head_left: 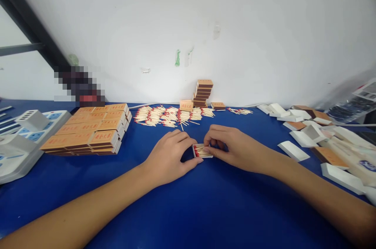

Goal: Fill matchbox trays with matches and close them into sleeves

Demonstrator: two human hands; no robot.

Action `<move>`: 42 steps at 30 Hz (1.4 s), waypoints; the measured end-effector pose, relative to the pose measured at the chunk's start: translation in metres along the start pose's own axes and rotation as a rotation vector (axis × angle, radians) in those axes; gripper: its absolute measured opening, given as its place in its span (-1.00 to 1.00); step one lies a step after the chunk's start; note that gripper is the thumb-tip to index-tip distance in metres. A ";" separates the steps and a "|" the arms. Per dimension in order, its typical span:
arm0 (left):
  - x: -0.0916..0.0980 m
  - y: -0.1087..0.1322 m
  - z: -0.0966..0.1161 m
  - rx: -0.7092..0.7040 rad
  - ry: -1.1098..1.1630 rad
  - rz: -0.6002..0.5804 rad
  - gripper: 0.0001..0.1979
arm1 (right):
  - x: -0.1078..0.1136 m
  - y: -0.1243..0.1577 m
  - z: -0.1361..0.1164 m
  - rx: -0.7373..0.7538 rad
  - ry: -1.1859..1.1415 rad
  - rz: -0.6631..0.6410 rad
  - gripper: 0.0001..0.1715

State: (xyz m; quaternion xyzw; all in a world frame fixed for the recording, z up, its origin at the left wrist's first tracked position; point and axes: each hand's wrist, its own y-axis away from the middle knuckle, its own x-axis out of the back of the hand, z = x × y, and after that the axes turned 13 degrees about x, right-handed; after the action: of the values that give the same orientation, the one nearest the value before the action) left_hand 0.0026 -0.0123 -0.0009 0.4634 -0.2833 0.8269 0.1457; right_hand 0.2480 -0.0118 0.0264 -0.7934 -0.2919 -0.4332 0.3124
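Note:
A small white matchbox tray (202, 150) filled with red-tipped matches lies on the blue table (188, 210) between my hands. My left hand (172, 157) rests on the table with fingers curled, its thumb against the tray's near left side. My right hand (230, 145) has its fingers bent, pinching the tray's right end and the matches in it. Behind the hands, a long heap of loose matches (173, 116) is spread across the table.
A block of stacked orange matchboxes (88, 129) stands at the left, beside white power strips (23, 135). A small stack of boxes (203, 93) stands by the wall. Empty white trays and brown sleeves (305, 131) litter the right side.

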 end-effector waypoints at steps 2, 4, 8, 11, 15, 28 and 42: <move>0.000 0.000 0.000 -0.006 0.002 0.003 -0.69 | -0.003 0.000 -0.001 0.005 0.005 -0.001 -0.81; -0.001 0.000 -0.001 -0.008 -0.001 0.003 -0.70 | -0.004 0.000 -0.003 0.015 0.025 0.001 -0.82; -0.001 0.001 -0.001 -0.006 -0.009 0.007 -0.70 | 0.008 0.000 0.009 0.045 0.102 0.077 -0.82; -0.001 0.001 -0.002 -0.004 -0.006 0.019 -0.69 | 0.030 0.007 0.046 -0.050 0.229 0.246 -0.76; -0.001 0.001 -0.002 -0.005 -0.001 0.021 -0.69 | 0.051 0.026 0.110 -0.371 0.389 0.380 -0.66; -0.001 0.000 -0.001 0.003 -0.001 0.018 -0.69 | 0.043 0.030 0.144 -0.537 0.291 0.271 -0.60; 0.000 0.000 -0.002 -0.008 -0.009 0.020 -0.69 | 0.062 0.044 0.147 -0.467 0.216 0.174 -0.31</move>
State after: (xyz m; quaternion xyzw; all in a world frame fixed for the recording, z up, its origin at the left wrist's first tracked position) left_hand 0.0016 -0.0111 -0.0014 0.4638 -0.2917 0.8251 0.1379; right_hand 0.3832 0.0822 0.0067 -0.8152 -0.0800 -0.5425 0.1864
